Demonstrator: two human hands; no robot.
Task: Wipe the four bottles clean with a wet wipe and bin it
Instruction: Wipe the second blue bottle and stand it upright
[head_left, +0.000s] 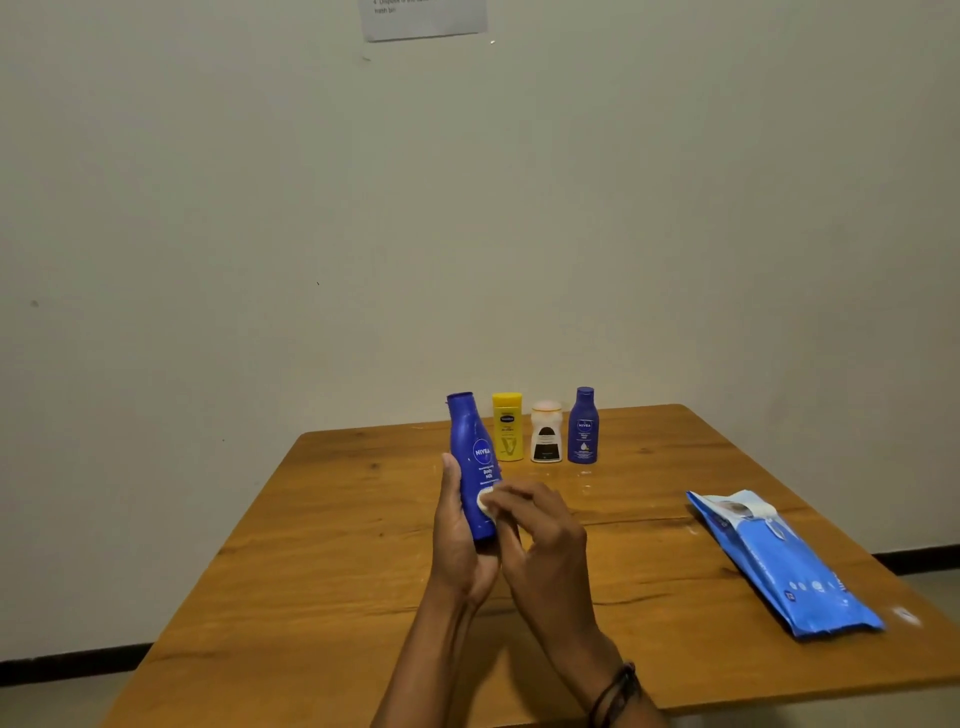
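My left hand (460, 540) grips a tall blue Nivea bottle (471, 457) by its lower part, holding it nearly upright above the table. My right hand (540, 535) presses a small white wet wipe (483, 503) against the bottle's lower front; most of the wipe is hidden under my fingers. Three more bottles stand in a row at the table's far edge: a yellow bottle (508, 426), a white bottle with a dark label (546, 432) and a smaller blue Nivea bottle (583, 426).
A blue wet-wipe pack (784, 566) lies on the right side of the wooden table (322, 545), its flap open. The table stands against a plain wall with a paper sheet (423, 18) taped high up. No bin is in view.
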